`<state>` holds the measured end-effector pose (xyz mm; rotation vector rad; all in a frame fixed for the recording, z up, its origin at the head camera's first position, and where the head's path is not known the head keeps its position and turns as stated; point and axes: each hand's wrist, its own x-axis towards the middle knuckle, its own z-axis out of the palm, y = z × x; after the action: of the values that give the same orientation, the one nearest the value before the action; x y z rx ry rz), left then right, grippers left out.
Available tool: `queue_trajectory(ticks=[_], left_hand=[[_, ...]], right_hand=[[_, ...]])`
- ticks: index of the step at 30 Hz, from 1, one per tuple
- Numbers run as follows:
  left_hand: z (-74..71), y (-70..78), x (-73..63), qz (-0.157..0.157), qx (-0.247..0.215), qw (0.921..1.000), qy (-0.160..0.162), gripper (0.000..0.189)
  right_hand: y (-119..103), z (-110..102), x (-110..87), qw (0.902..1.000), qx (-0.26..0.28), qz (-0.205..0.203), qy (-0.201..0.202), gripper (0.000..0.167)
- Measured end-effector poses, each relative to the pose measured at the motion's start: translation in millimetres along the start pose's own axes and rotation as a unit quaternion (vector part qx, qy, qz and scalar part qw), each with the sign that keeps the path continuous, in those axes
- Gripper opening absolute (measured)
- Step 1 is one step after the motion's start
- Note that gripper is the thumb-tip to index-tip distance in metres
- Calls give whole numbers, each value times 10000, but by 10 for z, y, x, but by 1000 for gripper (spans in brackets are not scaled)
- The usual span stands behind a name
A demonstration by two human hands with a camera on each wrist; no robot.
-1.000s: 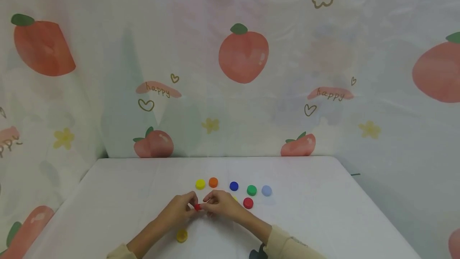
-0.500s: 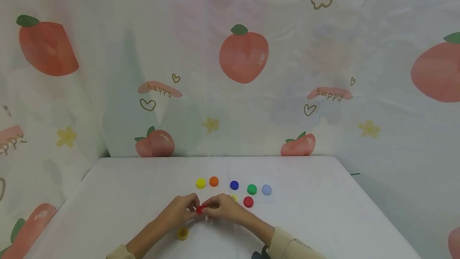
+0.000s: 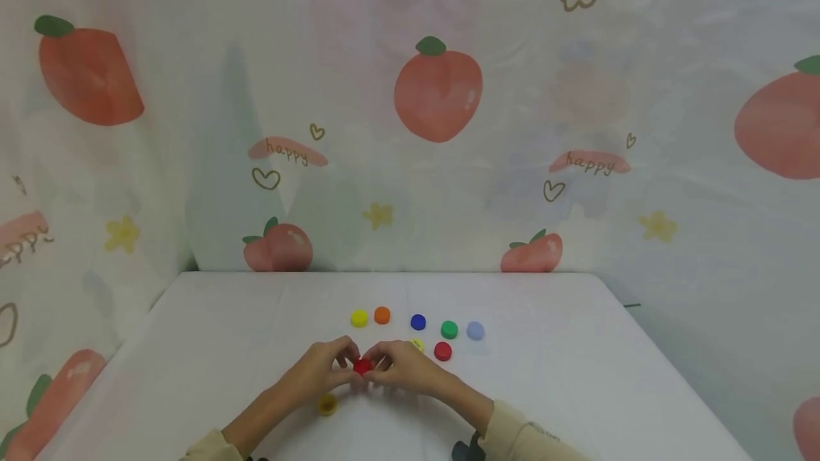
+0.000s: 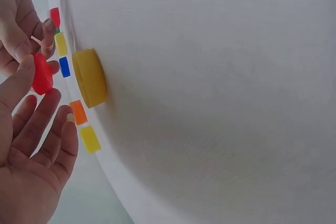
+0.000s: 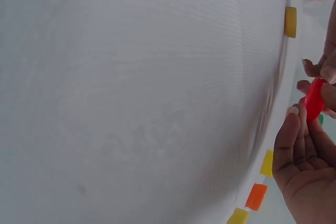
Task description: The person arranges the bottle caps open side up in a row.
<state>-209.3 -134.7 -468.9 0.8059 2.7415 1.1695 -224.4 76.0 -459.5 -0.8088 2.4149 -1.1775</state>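
A red bottle cap [image 3: 362,366] is held up between both hands over the white table. My left hand [image 3: 323,370] pinches its left side between thumb and fingers. From the other side, the thumb and fingers of my right hand [image 3: 405,367] grip it too. The left wrist view shows the red cap [image 4: 42,74] edge-on, with the left thumb against it and the other fingers loosely bent. On the table by the left wrist lies a dark yellow cap [image 3: 327,404], its hollow side up. A yellow cap [image 3: 417,345] is partly hidden behind the right hand.
Beyond the hands lie yellow [image 3: 359,318], orange [image 3: 382,315], dark blue [image 3: 418,322], green [image 3: 449,330], light blue [image 3: 475,331] and red [image 3: 443,351] caps. A dark object [image 3: 468,449] sits by the right sleeve. Patterned cloth [image 3: 435,183] hangs behind the white table [image 3: 576,390].
The hands have shifted slightly right with the red cap, and more of the cap now shows between the fingers. The caps on the table keep their places; the view tilts a little.
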Motion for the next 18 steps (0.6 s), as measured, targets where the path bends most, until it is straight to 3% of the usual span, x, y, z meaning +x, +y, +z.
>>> queue_trajectory(ticks=[18], left_hand=[[7, 126, -61, -542, -48, 9977, -394, 29]], right_hand=[[17, 87, -64, 9997, 168, 13, -158, 22]])
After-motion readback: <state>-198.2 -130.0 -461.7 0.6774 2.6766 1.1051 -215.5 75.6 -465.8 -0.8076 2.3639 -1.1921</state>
